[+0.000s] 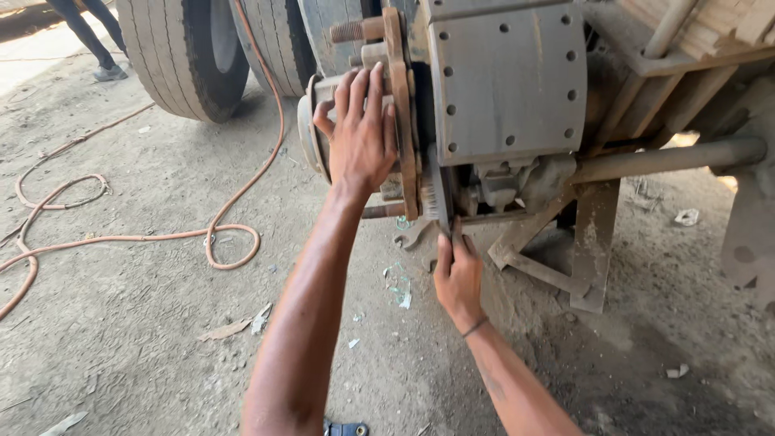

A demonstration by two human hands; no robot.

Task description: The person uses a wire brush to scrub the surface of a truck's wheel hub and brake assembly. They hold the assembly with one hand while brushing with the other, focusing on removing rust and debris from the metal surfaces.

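A truck wheel hub with a rusty flange and a threaded stud stands bare, with no wheel on it. Behind it is a grey riveted brake shoe. My left hand lies flat on the hub's face, fingers spread and pointing up. Below it, my right hand, with a thin band on the wrist, grips a thin dark metal bar that reaches up under the brake shoe. What the bar's upper end touches is hidden.
Two large tyres stand at the back left. An orange hose loops over the dirt ground. A metal stand props the axle. Another person's legs are at top left. Scraps of litter lie about.
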